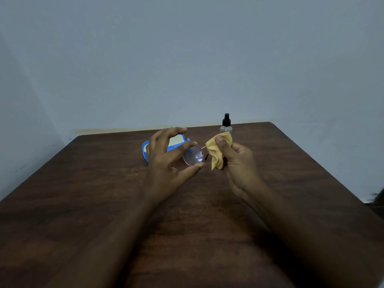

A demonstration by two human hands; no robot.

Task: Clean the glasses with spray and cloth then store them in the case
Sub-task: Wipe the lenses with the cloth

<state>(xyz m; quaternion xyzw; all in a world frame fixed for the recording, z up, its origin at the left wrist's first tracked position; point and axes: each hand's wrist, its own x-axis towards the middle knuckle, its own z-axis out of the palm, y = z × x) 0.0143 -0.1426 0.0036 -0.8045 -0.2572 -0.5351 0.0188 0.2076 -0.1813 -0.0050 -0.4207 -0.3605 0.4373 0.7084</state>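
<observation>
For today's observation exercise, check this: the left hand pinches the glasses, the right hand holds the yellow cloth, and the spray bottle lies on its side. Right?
Not quite. The head view shows the spray bottle standing upright. The rest holds: the left hand pinches the glasses, the right hand holds the yellow cloth.

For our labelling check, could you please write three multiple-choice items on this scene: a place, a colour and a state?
1. Where is the spray bottle? A) beyond the right hand B) at the near edge C) on the floor
2. The cloth's colour? A) white B) yellow C) red
3. The case is: A) open B) shut C) upside down
Answers: 1 A, it stands behind the cloth; 2 B, yellow in the right hand; 3 A, its pale lining shows behind the left hand pinching the glasses.
</observation>
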